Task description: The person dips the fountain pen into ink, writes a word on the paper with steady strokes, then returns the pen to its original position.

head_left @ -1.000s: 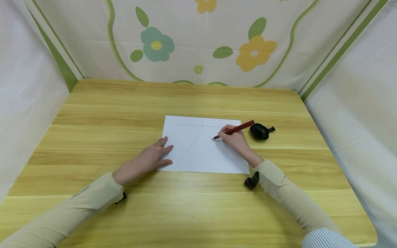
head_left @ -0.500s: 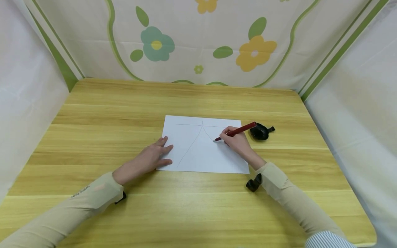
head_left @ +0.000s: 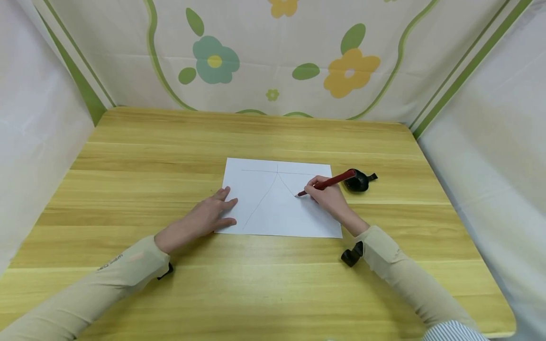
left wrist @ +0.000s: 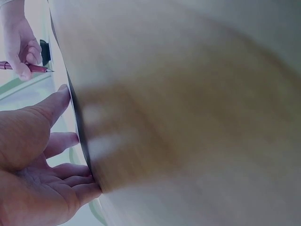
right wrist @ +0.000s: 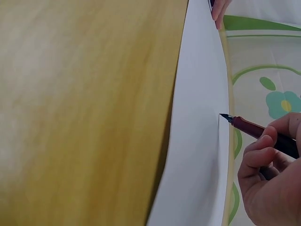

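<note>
A white sheet of paper (head_left: 264, 213) lies on the wooden table, bearing a thin horizontal line, a short upright stroke and two curved lines that fan downward. My right hand (head_left: 330, 199) pinches a dark red fountain pen (head_left: 328, 182), its nib touching the sheet at the lower end of the right curve. In the right wrist view the pen's metal nib (right wrist: 225, 116) shows against the paper. My left hand (head_left: 209, 215) rests with spread, straight fingers on the sheet's left edge; the left wrist view shows its fingertips (left wrist: 63, 94) along that edge.
A small black dish-like object with a tab (head_left: 357, 181) sits right of the paper, partly behind the pen. Black camera mounts show under both wrists, the right one (head_left: 351, 255) near the sheet's lower right corner. A flowered cloth (head_left: 256, 57) hangs behind the table (head_left: 256, 293).
My right hand and the pen have moved a little down and to the right, and the right curved line has grown longer. My left hand has stayed in place.
</note>
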